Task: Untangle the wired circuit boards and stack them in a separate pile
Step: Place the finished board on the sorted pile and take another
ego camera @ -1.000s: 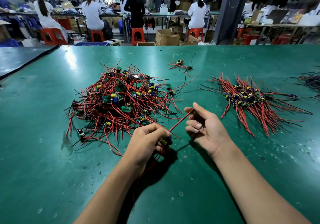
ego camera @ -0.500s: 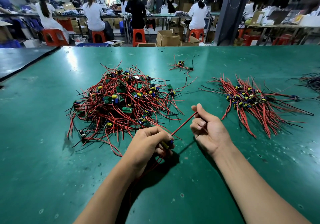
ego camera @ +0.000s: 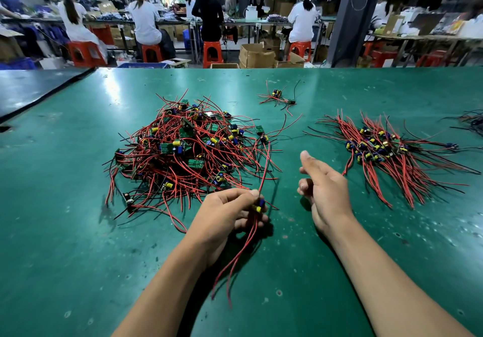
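Left hand point(ego camera: 230, 214): fingers clamped on one circuit board point(ego camera: 258, 205), held above the desk point(ego camera: 78, 219), likely so its wires hang free. Right hand point(ego camera: 324, 188): fingers apart, empty.

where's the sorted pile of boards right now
Head view: the sorted pile lies on the green table's right side, just beyond the right hand, opposite the tangled heap.

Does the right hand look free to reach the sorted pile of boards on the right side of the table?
Probably yes. The right hand is open and holds nothing, and only bare table lies between it and the sorted pile.
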### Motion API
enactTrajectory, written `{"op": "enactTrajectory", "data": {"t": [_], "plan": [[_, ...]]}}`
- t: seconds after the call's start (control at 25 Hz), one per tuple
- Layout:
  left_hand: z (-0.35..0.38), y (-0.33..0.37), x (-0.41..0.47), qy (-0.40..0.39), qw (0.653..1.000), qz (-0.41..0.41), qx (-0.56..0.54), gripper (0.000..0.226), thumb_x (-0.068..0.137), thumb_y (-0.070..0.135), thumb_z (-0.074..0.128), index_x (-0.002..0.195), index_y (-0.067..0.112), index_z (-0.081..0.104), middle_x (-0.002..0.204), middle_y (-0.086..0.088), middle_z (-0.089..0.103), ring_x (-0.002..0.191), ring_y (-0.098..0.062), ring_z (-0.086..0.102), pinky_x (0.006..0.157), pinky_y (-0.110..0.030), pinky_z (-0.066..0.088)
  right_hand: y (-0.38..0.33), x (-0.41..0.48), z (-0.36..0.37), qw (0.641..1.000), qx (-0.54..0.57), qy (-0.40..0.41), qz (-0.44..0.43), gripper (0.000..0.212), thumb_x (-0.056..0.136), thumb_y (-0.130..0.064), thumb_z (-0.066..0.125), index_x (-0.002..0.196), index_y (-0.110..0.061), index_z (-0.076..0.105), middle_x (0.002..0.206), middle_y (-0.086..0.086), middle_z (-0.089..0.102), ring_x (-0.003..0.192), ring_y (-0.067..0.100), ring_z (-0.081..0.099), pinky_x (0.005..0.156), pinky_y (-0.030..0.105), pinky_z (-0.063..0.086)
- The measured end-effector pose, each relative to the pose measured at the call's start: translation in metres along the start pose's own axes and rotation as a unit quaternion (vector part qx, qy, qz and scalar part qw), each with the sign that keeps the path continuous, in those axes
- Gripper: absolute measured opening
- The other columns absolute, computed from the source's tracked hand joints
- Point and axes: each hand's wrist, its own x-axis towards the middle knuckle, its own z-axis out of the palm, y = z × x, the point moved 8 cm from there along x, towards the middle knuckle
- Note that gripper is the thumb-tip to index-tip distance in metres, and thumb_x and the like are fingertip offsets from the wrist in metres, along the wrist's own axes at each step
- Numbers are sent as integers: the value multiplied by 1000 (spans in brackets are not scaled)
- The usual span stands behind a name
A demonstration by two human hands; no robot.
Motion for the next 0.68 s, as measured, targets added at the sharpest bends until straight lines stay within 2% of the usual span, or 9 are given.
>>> {"op": "enactTrajectory", "data": {"t": [0.16, 0.32, 0.4, 0.48, 0.56, 0.6, 0.68], "plan": [[0, -2, 1, 25, 997, -38, -68, 41, 97, 34, 52, 97, -4, 68, 84, -19, 71, 70, -28, 70, 66, -33, 60, 1, -3, 1, 999, -51, 5, 11, 22, 93, -41, 66, 88, -20, 69, 80, -4, 55, 45, 6, 45, 47, 22, 36], [3, -5, 4, 21, 994, -64, -91, 63, 98, 51, 39, 113, -6, 61, 90, -17, 71, 75, -27, 71, 67, -33, 60, -7, -15, 10, 993, -112, -17, -23, 23, 91, -42, 69, 82, -20, 68, 71, -7, 55, 47, 9, 44, 47, 24, 32], [5, -6, 5, 5, 992, -64, -104, 67, 97, 56, 35, 119, -1, 61, 105, -18, 72, 88, -29, 71, 76, -36, 59, -14, -27, 25, 977, -188, -77, -67, 30, 82, -52, 75, 85, -23, 68, 69, -9, 56, 52, 10, 46, 48, 25, 37], [7, -7, 5, -22, 993, -61, -101, 67, 95, 61, 32, 126, 9, 60, 117, -13, 70, 101, -27, 70, 82, -35, 59, -13, -45, 45, 942, -277, -161, -105, 43, 70, -57, 78, 100, -29, 67, 80, -10, 58, 60, 7, 50, 55, 25, 45], [6, -11, 5, -41, 993, -72, -89, 63, 93, 66, 33, 125, 21, 62, 116, -8, 72, 100, -21, 71, 79, -29, 59, -10, -58, 59, 897, -360, -194, -165, 45, 71, -44, 81, 110, -30, 66, 91, -11, 63, 71, 4, 56, 69, 23, 52], [7, -12, 5, -48, 993, -77, -80, 61, 92, 67, 33, 124, 24, 63, 115, -5, 72, 96, -19, 71, 80, -29, 57, -11, -59, 60, 887, -378, -186, -191, 40, 74, -36, 83, 110, -28, 68, 95, -11, 65, 76, 4, 60, 75, 23, 53], [6, -15, 7, -36, 994, -73, -74, 54, 93, 62, 39, 120, 24, 65, 114, -1, 73, 94, -23, 69, 88, -36, 54, -21, -51, 52, 885, -383, -137, -227, 30, 78, -26, 82, 106, -27, 71, 96, -9, 68, 81, 4, 64, 80, 18, 50]]}}
